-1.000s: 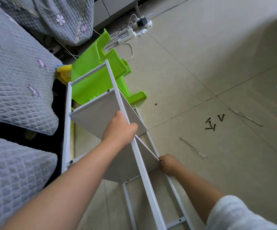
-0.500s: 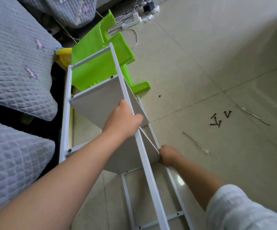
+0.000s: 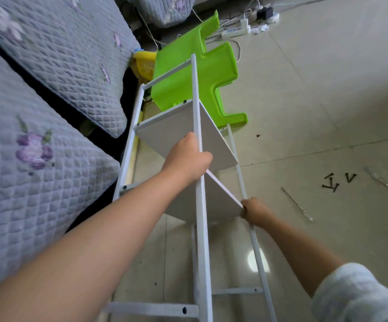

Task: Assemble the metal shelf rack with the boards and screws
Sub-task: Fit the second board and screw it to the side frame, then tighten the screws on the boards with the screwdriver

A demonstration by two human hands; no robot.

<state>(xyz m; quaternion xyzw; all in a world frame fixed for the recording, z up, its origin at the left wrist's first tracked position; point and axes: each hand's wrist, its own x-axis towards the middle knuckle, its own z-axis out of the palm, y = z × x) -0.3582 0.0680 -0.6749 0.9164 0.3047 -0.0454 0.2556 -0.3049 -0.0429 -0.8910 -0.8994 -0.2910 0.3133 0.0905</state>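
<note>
A person's left hand (image 3: 188, 159) gripped an upright of the white metal rack (image 3: 198, 126) lying on the tiled floor while the right hand (image 3: 254, 211) pinched the corner of a board (image 3: 213, 196), a stiff, seemingly light frame best held by its posts.

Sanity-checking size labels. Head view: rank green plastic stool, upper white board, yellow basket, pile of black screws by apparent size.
1. green plastic stool and upper white board: look alike, unranked; the board is nearer the camera.
2. yellow basket, mostly hidden.
3. pile of black screws.
</note>
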